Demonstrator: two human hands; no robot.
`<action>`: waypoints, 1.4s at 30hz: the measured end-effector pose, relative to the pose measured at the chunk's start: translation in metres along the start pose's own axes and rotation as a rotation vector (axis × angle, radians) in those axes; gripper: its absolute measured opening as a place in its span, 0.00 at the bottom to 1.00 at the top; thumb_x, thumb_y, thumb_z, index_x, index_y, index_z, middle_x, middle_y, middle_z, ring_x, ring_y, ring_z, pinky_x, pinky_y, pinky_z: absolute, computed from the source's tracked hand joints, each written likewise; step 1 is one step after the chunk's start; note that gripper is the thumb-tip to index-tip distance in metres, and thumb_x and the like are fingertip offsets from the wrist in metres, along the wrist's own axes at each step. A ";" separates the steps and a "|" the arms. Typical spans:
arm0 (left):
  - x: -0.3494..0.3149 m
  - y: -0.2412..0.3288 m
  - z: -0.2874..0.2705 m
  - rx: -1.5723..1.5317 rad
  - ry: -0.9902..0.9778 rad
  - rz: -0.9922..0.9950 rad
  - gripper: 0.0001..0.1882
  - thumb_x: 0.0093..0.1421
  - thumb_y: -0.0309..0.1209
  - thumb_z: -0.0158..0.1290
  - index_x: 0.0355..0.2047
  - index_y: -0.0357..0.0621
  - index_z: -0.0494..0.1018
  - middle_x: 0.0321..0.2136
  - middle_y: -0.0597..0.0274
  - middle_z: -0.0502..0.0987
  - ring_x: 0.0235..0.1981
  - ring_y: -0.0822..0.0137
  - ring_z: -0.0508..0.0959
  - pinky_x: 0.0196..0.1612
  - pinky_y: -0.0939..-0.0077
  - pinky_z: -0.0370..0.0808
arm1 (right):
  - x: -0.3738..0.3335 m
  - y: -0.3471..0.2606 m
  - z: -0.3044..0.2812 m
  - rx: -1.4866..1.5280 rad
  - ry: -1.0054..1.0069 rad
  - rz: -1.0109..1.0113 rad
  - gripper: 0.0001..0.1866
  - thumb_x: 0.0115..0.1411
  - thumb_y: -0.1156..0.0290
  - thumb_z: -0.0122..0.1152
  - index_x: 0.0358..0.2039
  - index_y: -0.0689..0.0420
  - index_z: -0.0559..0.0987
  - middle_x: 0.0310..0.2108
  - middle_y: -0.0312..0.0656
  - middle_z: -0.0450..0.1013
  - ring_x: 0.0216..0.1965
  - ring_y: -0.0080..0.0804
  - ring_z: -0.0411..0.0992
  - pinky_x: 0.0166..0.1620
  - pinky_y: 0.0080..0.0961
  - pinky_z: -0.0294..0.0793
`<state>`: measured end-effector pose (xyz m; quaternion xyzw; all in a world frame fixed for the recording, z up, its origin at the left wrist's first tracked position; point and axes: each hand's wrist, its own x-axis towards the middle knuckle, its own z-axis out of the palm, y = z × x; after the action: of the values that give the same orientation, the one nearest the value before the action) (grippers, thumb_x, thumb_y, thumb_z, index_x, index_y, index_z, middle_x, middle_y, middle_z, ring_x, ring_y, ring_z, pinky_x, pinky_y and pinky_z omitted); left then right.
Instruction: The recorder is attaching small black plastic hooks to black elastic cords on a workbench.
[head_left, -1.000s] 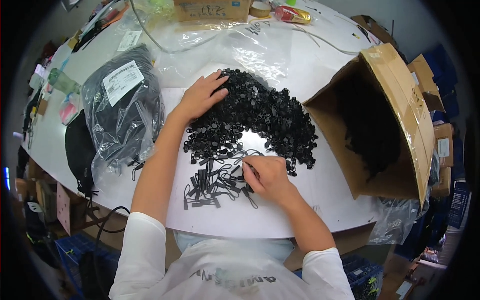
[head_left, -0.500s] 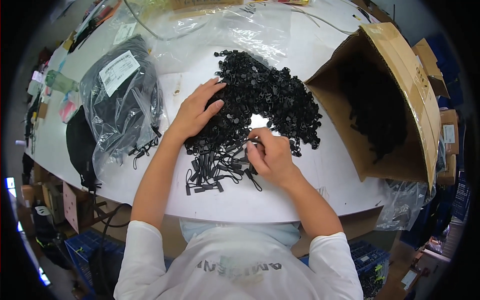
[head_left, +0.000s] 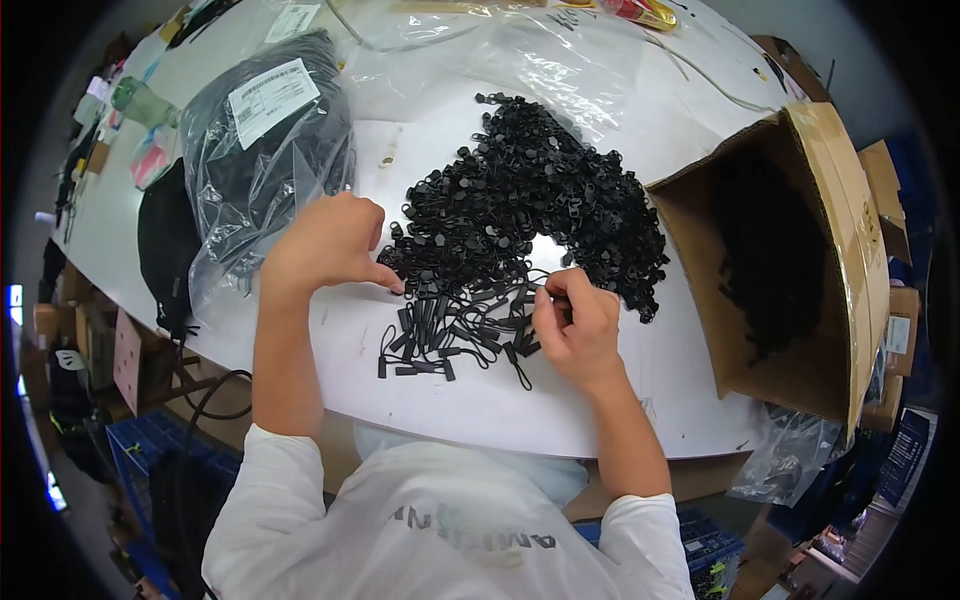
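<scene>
My right hand (head_left: 580,325) is closed in a pinch on a black cord zipper pull (head_left: 539,277), whose loop shows at the fingertips. Under and left of it lies a loose group of cord zipper pulls (head_left: 425,325) with moulded ends. Behind them spreads a big heap of small black zipper sliders (head_left: 520,190). My left hand (head_left: 335,240) is over the table beside the heap, close to the lower edge of a clear plastic bag (head_left: 225,215). Its thumb stretches toward the heap, apart from the bent fingers, which are partly hidden.
At the right a cardboard box (head_left: 850,230) lies on its side, with black pieces inside. The bag at the left holds dark contents and bears a white label (head_left: 273,103). A black pouch (head_left: 165,250) lies beside it. Clear film (head_left: 560,75) covers the table's far part.
My left hand has left the heap's left side and moved left and nearer, toward the bag. My right hand keeps its pinch. The whole view has shifted slightly.
</scene>
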<state>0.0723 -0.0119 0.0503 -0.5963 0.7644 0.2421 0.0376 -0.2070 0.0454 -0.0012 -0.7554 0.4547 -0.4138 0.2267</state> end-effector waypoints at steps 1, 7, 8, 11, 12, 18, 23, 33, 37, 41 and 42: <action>0.004 -0.002 0.005 0.042 -0.028 0.009 0.26 0.30 0.48 0.71 0.19 0.39 0.75 0.19 0.54 0.78 0.26 0.53 0.79 0.30 0.64 0.74 | 0.000 0.003 0.002 0.003 0.026 -0.026 0.05 0.53 0.79 0.59 0.26 0.59 0.71 0.12 0.36 0.66 0.10 0.29 0.65 0.17 0.25 0.62; 0.014 0.002 0.016 0.069 -0.138 0.044 0.24 0.28 0.44 0.72 0.16 0.39 0.75 0.19 0.54 0.78 0.25 0.52 0.79 0.31 0.63 0.75 | 0.002 0.003 0.001 -0.053 0.037 -0.050 0.05 0.54 0.80 0.60 0.26 0.59 0.72 0.12 0.37 0.67 0.11 0.30 0.66 0.17 0.24 0.62; 0.016 -0.001 0.016 0.043 -0.127 0.033 0.23 0.29 0.43 0.72 0.16 0.38 0.75 0.18 0.53 0.77 0.25 0.53 0.79 0.30 0.63 0.75 | 0.004 0.004 0.001 -0.043 0.038 -0.047 0.06 0.53 0.80 0.61 0.26 0.59 0.72 0.12 0.37 0.67 0.11 0.29 0.66 0.17 0.24 0.62; 0.016 -0.010 0.018 0.044 -0.101 0.022 0.22 0.31 0.41 0.72 0.15 0.38 0.74 0.17 0.54 0.77 0.23 0.54 0.78 0.29 0.64 0.75 | 0.001 0.011 0.004 -0.063 0.023 -0.056 0.06 0.53 0.79 0.62 0.26 0.59 0.73 0.12 0.37 0.67 0.11 0.28 0.66 0.17 0.22 0.63; 0.016 -0.011 0.016 0.043 -0.100 0.022 0.22 0.31 0.41 0.72 0.15 0.38 0.74 0.17 0.54 0.77 0.23 0.54 0.78 0.29 0.64 0.75 | 0.001 0.011 0.005 -0.068 0.006 -0.049 0.06 0.53 0.79 0.62 0.26 0.59 0.73 0.12 0.37 0.67 0.11 0.28 0.66 0.17 0.22 0.63; 0.016 -0.019 0.008 -0.098 -0.140 0.095 0.19 0.33 0.37 0.70 0.17 0.39 0.73 0.17 0.56 0.76 0.21 0.57 0.77 0.27 0.67 0.73 | 0.002 0.007 0.006 -0.154 0.027 -0.115 0.05 0.54 0.77 0.62 0.27 0.59 0.74 0.15 0.42 0.71 0.14 0.36 0.69 0.18 0.27 0.66; 0.019 -0.022 0.016 -0.169 -0.109 0.157 0.15 0.37 0.28 0.68 0.18 0.39 0.71 0.14 0.61 0.75 0.17 0.69 0.76 0.23 0.75 0.70 | -0.002 0.009 0.009 -0.130 -0.010 -0.105 0.04 0.54 0.77 0.62 0.27 0.59 0.75 0.16 0.42 0.72 0.15 0.36 0.71 0.19 0.26 0.68; 0.026 -0.020 0.021 -0.246 -0.170 0.272 0.10 0.47 0.26 0.61 0.16 0.39 0.70 0.13 0.60 0.76 0.16 0.64 0.77 0.24 0.71 0.70 | -0.001 0.007 0.006 -0.165 0.005 -0.135 0.04 0.54 0.75 0.63 0.27 0.58 0.76 0.17 0.40 0.72 0.15 0.34 0.71 0.19 0.26 0.68; 0.022 -0.017 0.016 -0.246 -0.165 0.253 0.10 0.49 0.26 0.59 0.17 0.38 0.71 0.14 0.59 0.76 0.16 0.66 0.77 0.23 0.72 0.70 | -0.002 0.004 0.006 -0.132 0.009 -0.094 0.04 0.54 0.75 0.63 0.27 0.58 0.75 0.15 0.38 0.71 0.14 0.32 0.71 0.18 0.25 0.67; 0.018 -0.019 0.012 -0.382 -0.145 0.307 0.07 0.55 0.25 0.56 0.22 0.36 0.72 0.14 0.61 0.75 0.16 0.72 0.75 0.21 0.77 0.70 | 0.000 -0.006 0.001 -0.038 -0.030 0.015 0.05 0.53 0.75 0.63 0.26 0.58 0.75 0.14 0.38 0.71 0.13 0.29 0.70 0.18 0.22 0.66; 0.018 -0.017 0.011 -0.428 -0.108 0.321 0.06 0.57 0.24 0.54 0.24 0.35 0.72 0.15 0.62 0.74 0.16 0.75 0.74 0.21 0.79 0.71 | -0.001 -0.006 0.000 -0.042 -0.029 0.020 0.05 0.53 0.75 0.63 0.26 0.58 0.75 0.14 0.38 0.71 0.13 0.29 0.70 0.18 0.22 0.66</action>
<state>0.0807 -0.0264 0.0292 -0.4482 0.7774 0.4326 -0.0875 -0.2045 0.0493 0.0025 -0.7612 0.4676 -0.3908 0.2218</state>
